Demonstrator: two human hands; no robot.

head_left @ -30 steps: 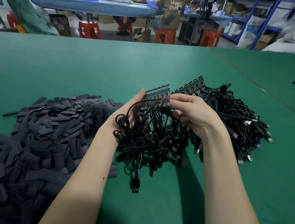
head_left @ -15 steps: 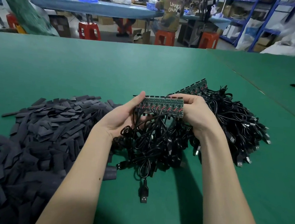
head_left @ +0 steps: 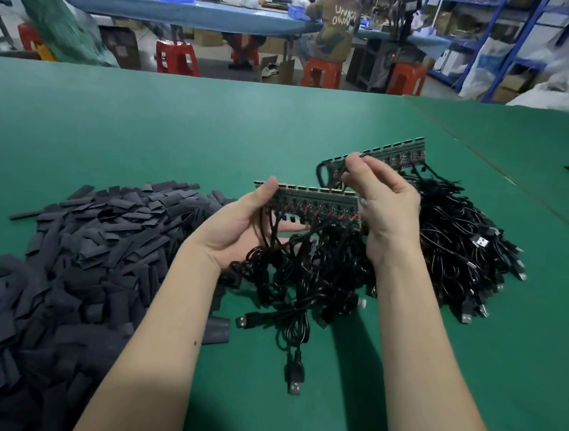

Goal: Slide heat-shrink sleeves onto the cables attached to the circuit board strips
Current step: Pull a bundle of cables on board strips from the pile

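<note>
At centre frame, the left hand (head_left: 241, 223) holds a green circuit board strip (head_left: 311, 202) trailing tangled black cables (head_left: 305, 275); the right hand (head_left: 382, 203) pinches a second strip (head_left: 396, 154) behind. Sleeves (head_left: 76, 255) heap lower left, cut off by the frame edge.

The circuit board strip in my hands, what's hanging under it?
Under the circuit board strip, held by the left hand and right hand, black cables hang in a tangle, USB plugs reaching the green table. The table beneath the tangle is hidden.

left hand (head_left: 241, 225) holds circuit board strip (head_left: 315, 202); right hand (head_left: 385, 203) pinches cable (head_left: 325, 170)
</note>
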